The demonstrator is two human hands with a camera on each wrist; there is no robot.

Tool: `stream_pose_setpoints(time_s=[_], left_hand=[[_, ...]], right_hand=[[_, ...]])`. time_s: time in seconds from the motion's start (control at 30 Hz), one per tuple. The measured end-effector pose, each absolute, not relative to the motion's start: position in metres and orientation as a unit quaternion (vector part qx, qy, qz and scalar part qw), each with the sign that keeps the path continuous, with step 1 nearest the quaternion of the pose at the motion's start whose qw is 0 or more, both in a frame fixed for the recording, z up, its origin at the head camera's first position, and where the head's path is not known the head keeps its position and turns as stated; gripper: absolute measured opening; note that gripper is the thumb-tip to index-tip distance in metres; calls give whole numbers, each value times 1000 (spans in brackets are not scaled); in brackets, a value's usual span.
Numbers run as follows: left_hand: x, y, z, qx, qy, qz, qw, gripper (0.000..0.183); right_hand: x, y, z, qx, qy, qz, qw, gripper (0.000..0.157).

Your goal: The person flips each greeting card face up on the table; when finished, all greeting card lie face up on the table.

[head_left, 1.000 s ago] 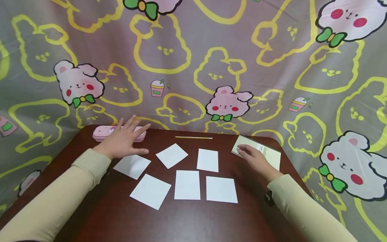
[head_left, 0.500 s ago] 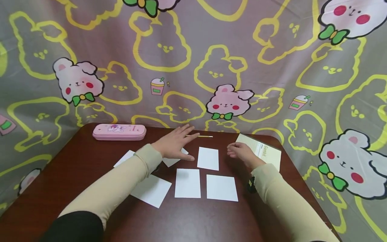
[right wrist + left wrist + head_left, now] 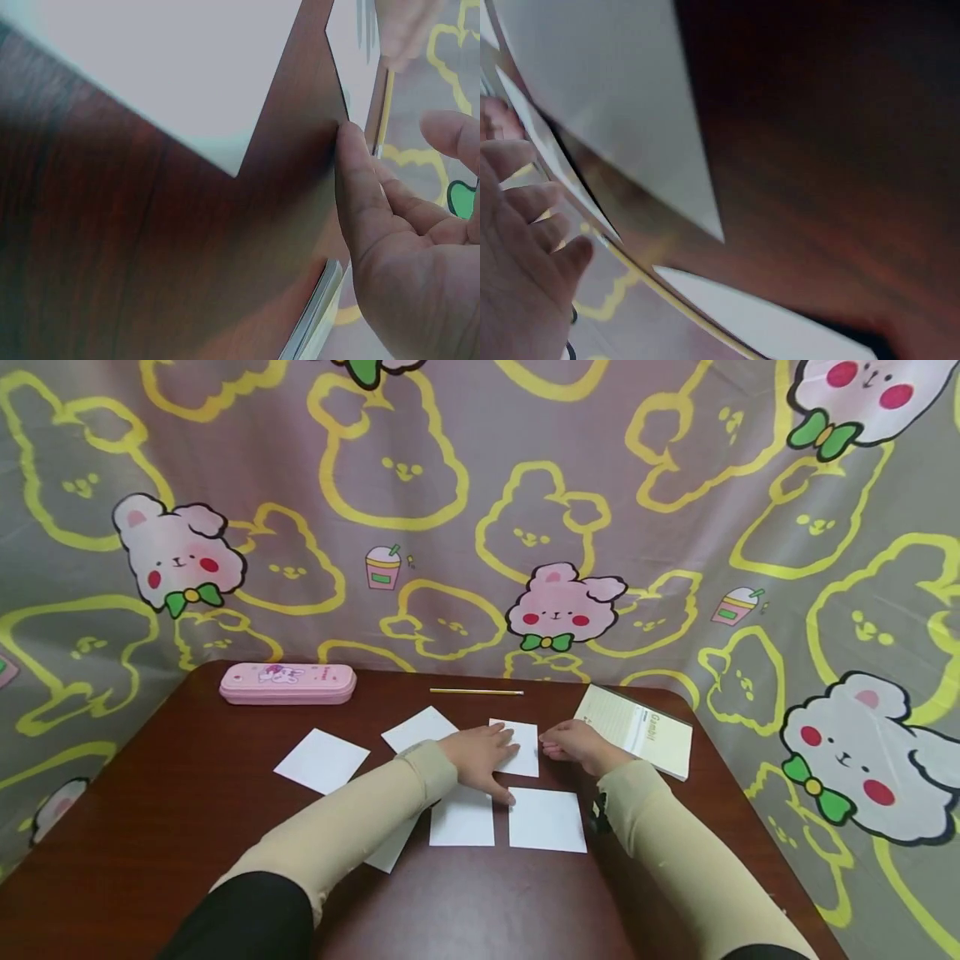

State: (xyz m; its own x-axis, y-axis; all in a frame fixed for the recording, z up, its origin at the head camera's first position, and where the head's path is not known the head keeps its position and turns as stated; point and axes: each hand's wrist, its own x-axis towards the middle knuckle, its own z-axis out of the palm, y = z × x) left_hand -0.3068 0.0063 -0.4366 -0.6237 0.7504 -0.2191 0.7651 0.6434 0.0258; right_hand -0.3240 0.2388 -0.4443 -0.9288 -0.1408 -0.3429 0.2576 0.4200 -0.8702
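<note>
Several white square paper sheets lie spread on the dark table. In the head view my left hand (image 3: 480, 760), fingers spread, hangs over the back right sheet (image 3: 522, 760) and the front middle sheet (image 3: 462, 827), hiding parts of both. My right hand (image 3: 581, 746) has its fingertips right at the right edge of that back right sheet. In the right wrist view its fingers (image 3: 367, 187) reach the sheet's edge, with the thumb held apart and nothing gripped. Another sheet (image 3: 547, 820) lies at front right. My left sleeve partly covers a front left sheet (image 3: 393, 847).
A notepad (image 3: 667, 743) with a pale cover lies beyond my right hand. A pencil (image 3: 476, 692) lies along the back of the table, and a pink pencil case (image 3: 287, 685) sits at back left. More sheets (image 3: 322, 762) lie at left. A patterned curtain (image 3: 442, 552) hangs behind.
My left hand has swept right, from beside the pencil case across the sheets to the back right one. My right hand has moved left, off the notepad, to that sheet's edge.
</note>
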Motion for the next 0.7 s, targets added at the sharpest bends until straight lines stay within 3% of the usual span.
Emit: stream_pose_setpoints(time_s=[0.7], left_hand=[[-300, 16, -439, 391, 910, -17, 133, 102]], right_hand=[[-313, 221, -429, 118, 786, -573, 200, 41]])
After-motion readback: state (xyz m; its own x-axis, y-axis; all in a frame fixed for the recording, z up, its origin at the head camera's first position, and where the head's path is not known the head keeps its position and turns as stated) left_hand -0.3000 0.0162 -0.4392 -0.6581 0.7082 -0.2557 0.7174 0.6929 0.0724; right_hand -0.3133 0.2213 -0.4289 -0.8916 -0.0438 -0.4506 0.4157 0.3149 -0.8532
